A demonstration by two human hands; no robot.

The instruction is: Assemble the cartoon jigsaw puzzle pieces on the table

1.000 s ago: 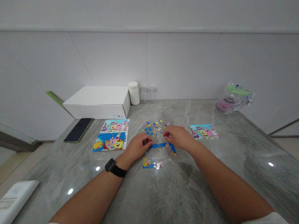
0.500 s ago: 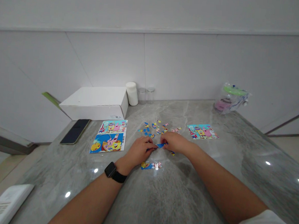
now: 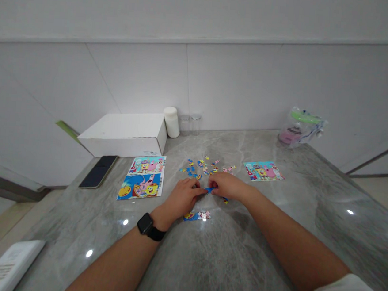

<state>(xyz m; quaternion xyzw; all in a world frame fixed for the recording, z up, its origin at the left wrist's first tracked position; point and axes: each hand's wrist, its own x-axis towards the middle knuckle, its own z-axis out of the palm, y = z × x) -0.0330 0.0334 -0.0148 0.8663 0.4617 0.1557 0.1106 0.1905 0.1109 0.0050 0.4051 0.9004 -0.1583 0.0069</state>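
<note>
Blue jigsaw pieces (image 3: 210, 190) lie between my two hands at the middle of the table. My left hand (image 3: 185, 194), with a black watch on its wrist, has its fingers closed at the left end of these pieces. From the right, my right hand (image 3: 226, 185) pinches their other end, its fingertips partly hidden. A joined strip of puzzle (image 3: 197, 216) lies nearer to me, just below my left hand. Beyond the hands, several loose jigsaw pieces (image 3: 199, 163) are scattered. One small yellow and blue piece (image 3: 225, 201) sits under my right hand.
A picture sheet (image 3: 141, 184) lies at left and a picture card (image 3: 264, 171) at right. Toward the wall stand a white box (image 3: 125, 134), a white canister (image 3: 171, 122), glass jars (image 3: 195, 124) and a bagged tub (image 3: 299, 128). A phone (image 3: 99, 171) lies at left.
My left fingers have shifted slightly over the blue pieces, and the blue part between the hands looks narrower. The right hand has barely moved.
</note>
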